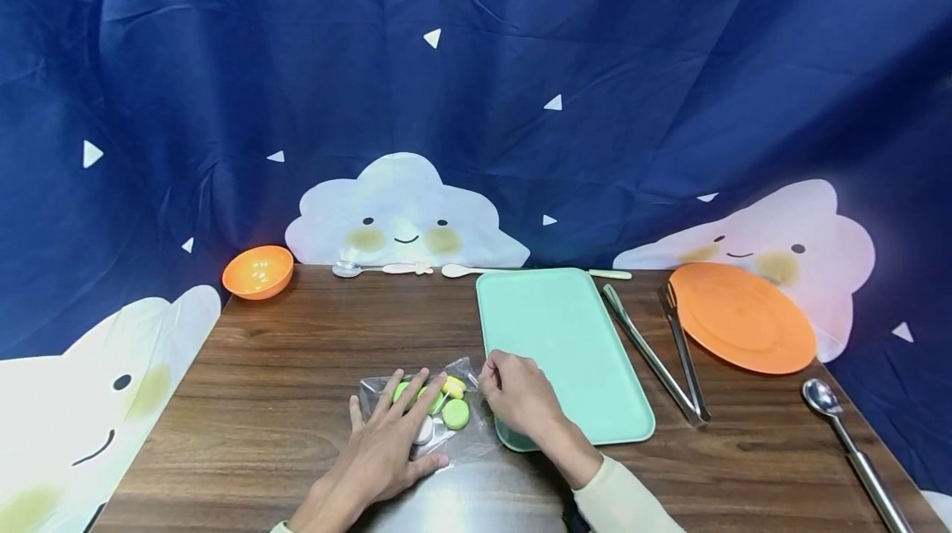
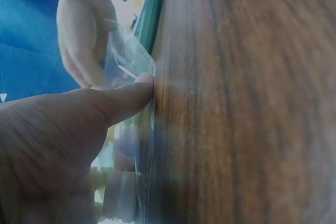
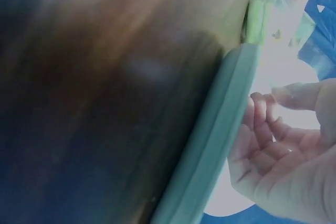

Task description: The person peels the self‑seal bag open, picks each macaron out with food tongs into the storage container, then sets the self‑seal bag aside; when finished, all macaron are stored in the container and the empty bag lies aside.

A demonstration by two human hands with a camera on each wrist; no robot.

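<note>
While hands rest | wooden table (image 1: 260, 384) | starry blue backdrop (image 1: 521, 62)

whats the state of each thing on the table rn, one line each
clear bag: flat on the table, round green, yellow and white pieces inside
left hand: fingers straight, pressing the bag down
right hand: fingers curled at the bag's right corner, seemingly pinching it
green tray: flat, nothing on it
orange bowl: upright
orange plate: bare, far edge against the cloth
tongs: lying down, arms spread
</note>
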